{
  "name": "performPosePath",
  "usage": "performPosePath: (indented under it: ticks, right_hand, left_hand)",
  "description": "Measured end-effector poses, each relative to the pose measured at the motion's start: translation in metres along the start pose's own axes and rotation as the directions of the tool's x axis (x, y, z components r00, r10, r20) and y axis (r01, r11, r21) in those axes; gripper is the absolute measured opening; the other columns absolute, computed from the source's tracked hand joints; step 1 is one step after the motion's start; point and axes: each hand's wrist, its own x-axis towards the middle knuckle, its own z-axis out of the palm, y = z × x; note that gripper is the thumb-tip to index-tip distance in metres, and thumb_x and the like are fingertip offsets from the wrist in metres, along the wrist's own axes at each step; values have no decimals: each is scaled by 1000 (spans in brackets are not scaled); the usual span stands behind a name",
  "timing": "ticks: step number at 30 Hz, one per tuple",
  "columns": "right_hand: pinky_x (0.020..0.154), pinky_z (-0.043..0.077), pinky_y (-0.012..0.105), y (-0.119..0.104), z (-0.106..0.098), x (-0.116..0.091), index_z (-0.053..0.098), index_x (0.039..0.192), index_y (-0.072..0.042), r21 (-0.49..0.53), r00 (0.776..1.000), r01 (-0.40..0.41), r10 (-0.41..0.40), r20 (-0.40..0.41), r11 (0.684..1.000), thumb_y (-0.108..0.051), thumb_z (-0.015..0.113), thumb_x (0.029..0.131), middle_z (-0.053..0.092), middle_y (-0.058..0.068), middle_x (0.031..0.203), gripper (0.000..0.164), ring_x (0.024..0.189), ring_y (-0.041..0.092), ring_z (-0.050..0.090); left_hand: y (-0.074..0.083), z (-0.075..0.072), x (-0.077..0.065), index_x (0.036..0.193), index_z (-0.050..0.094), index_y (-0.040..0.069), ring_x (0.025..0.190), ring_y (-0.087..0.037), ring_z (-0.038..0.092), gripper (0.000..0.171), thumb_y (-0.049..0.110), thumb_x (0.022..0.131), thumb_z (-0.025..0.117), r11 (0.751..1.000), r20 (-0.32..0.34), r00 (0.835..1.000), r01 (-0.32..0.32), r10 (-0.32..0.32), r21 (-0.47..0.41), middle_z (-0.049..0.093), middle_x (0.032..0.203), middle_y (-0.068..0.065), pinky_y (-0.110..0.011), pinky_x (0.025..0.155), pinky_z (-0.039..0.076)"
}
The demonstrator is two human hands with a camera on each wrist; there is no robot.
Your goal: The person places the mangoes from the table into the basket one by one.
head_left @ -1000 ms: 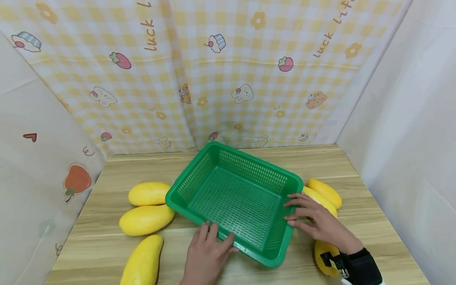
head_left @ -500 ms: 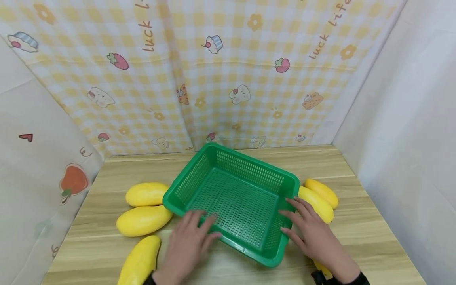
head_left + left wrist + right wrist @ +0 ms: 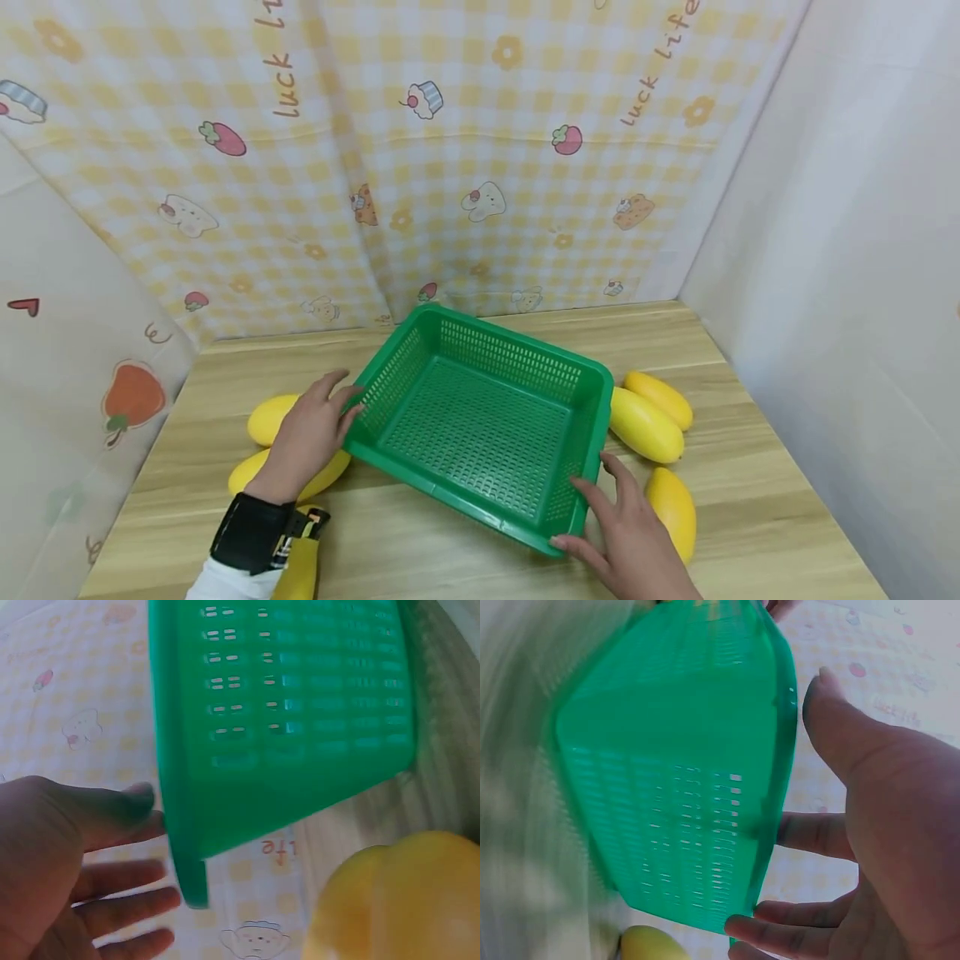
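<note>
- Using the wood-grained worktop [image 3: 757, 483] as support, probably best to slide, not lift.
- Guide the skewed, rectangular green plastic basket [image 3: 480, 429], meshed and mid-worktop, evenly from opposite sides.
- Keep left hand [image 3: 311, 433] and right hand [image 3: 628, 521] light at its edges, fingers loosely spread.
- Avoid nudging smooth, plump yellow mangoes [image 3: 647, 425] flanking it.

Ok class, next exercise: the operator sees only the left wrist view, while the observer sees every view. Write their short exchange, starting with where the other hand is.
Operator: I see the left hand by the basket. Where's the right hand?
Observer: At the basket's right side, by the corner nearest the person.
Operator: And what lies beyond that side?
Observer: Three yellow mangoes.
</note>
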Motion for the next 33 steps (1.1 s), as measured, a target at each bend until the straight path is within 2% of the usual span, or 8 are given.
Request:
performPosePath:
  ticks: [3, 6, 10, 14, 20, 24, 29, 33]
  right_hand:
    - [82, 49, 51, 1, 1, 0, 61, 126, -18, -7, 1000, 8, -8, 12, 1000, -62, 68, 75, 34, 20, 145, 68, 116, 39, 50]
    - [82, 49, 51, 1, -1, 0, 60, 127, -19, -6, 1000, 11, -11, 29, 1000, -68, 62, 75, 33, 20, 147, 72, 118, 38, 49]
    - [81, 49, 53, 0, -2, 0, 59, 129, -18, 17, 998, 1, -2, 60, 1000, -76, 56, 71, 32, 21, 148, 82, 117, 40, 50]
    - [77, 51, 49, 2, -3, 1, 58, 130, -15, 38, 998, -2, 0, 60, 999, -77, 58, 68, 32, 21, 148, 88, 111, 39, 55]
    - [78, 51, 49, 10, -5, 4, 56, 133, -13, 48, 999, -6, 3, 54, 999, -77, 60, 66, 30, 19, 150, 93, 116, 38, 53]
    - [80, 50, 50, 13, -7, 6, 56, 132, -10, 58, 999, -2, 0, 44, 998, -71, 64, 70, 29, 19, 151, 87, 117, 40, 52]
    - [77, 51, 48, 17, -8, 12, 58, 128, -5, 73, 1000, 14, -14, 11, 997, -58, 68, 79, 32, 22, 149, 72, 114, 41, 54]
    - [80, 50, 49, 25, -9, 16, 59, 127, -5, 74, 999, 39, -38, -11, 996, -51, 68, 84, 33, 22, 148, 63, 117, 41, 52]
  left_hand:
    - [-5, 4, -4, 107, 67, -5, 98, -38, 61, 24, 6, 86, 70, 1000, 70, 998, 12, -11, -25, 53, 124, -26, -45, 74, 52]
    - [-6, 5, -7, 107, 67, -5, 97, -36, 63, 22, 3, 87, 68, 999, 108, 994, 32, -28, -37, 51, 128, -25, -42, 73, 53]
    - [-6, 5, -6, 106, 67, -6, 100, -38, 62, 20, -1, 86, 67, 997, 107, 993, 61, -55, -53, 52, 128, -26, -43, 75, 53]
    - [-3, 4, -7, 103, 68, -7, 99, -39, 62, 19, -4, 84, 68, 997, 97, 994, 56, -50, -53, 56, 124, -26, -43, 74, 53]
    - [4, 2, -14, 101, 69, -7, 97, -39, 63, 17, -7, 84, 67, 998, 73, 996, 58, -55, -40, 59, 120, -26, -43, 73, 53]
    - [12, 0, -20, 98, 71, -7, 94, -38, 64, 15, -7, 83, 67, 997, 65, 996, 70, -68, -20, 61, 116, -26, -43, 71, 54]
    - [21, -4, -26, 92, 72, -6, 86, -36, 66, 13, -9, 80, 70, 998, 46, 997, 60, -61, 17, 63, 112, -26, -39, 62, 54]
    - [30, -3, -31, 91, 71, -6, 86, -37, 66, 18, -14, 75, 70, 996, 39, 998, 36, -39, 87, 62, 111, -27, -40, 61, 54]
